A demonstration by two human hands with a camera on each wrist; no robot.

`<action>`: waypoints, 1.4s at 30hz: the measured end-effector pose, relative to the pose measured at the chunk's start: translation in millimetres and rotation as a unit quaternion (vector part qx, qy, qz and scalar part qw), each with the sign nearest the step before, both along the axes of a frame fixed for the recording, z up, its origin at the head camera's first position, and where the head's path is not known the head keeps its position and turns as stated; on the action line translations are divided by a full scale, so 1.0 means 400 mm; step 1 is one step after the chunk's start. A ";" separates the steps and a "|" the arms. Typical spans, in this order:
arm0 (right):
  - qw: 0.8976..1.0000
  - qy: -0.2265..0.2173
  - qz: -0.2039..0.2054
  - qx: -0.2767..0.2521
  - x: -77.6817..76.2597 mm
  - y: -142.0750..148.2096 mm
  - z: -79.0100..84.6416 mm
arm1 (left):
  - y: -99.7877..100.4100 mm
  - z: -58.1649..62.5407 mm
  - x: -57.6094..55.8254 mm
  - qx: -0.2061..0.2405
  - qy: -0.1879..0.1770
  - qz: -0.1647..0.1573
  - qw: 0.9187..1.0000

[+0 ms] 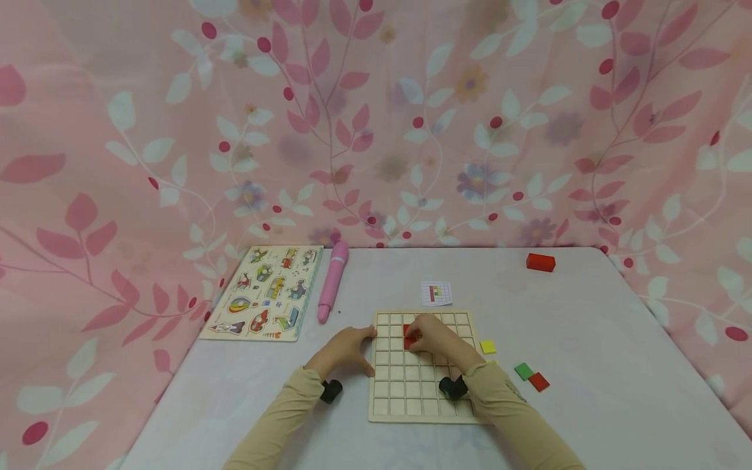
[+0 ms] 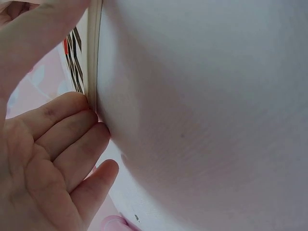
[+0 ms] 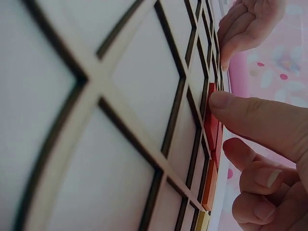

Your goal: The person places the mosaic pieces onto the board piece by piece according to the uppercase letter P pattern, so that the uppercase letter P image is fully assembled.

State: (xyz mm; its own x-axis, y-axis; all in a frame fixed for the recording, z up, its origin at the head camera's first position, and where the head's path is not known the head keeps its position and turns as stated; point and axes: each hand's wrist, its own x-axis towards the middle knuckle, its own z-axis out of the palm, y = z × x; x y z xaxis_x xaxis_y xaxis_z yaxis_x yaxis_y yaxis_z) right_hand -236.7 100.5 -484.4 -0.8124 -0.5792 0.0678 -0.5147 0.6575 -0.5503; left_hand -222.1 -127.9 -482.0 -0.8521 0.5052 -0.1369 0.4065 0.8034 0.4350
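My left hand (image 1: 346, 349) is at the left edge of a wooden grid board (image 1: 396, 408), thumb and fingers spread apart along it. In the left wrist view, fairly straight fingers (image 2: 72, 139) touch the board's side. My right hand (image 1: 435, 336) is over the board's upper middle. In the right wrist view its thumb (image 3: 255, 113) presses on a red square tile (image 3: 210, 125), while the other fingers bend loosely beside it. Red tiles (image 1: 407, 331) show in the grid by that hand, partly covered. An orange-red tile (image 3: 209, 185) and a yellow tile (image 3: 202, 221) sit along the same line.
Right of the board lie a yellow tile (image 1: 488, 346), a green tile (image 1: 524, 371) and a red tile (image 1: 538, 382). A pattern card (image 1: 436, 294) lies behind it. A red block (image 1: 540, 262), a pink pen-shaped toy (image 1: 333, 281) and a picture puzzle board (image 1: 264, 294) stand farther off.
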 end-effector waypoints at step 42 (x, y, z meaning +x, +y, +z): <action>0.981 0.142 -0.126 -0.023 0.074 0.364 0.127 | -0.008 -0.005 0.003 0.006 0.007 -0.010 1.000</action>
State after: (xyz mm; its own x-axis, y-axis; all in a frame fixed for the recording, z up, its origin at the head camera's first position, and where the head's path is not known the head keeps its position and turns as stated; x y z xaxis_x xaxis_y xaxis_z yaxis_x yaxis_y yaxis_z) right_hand -207.0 246.2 -433.5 -0.8741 -0.3528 0.3340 -0.4756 0.7617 -0.4400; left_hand -221.1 -131.1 -483.9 -0.8432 0.5243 -0.1187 0.4294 0.7898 0.4380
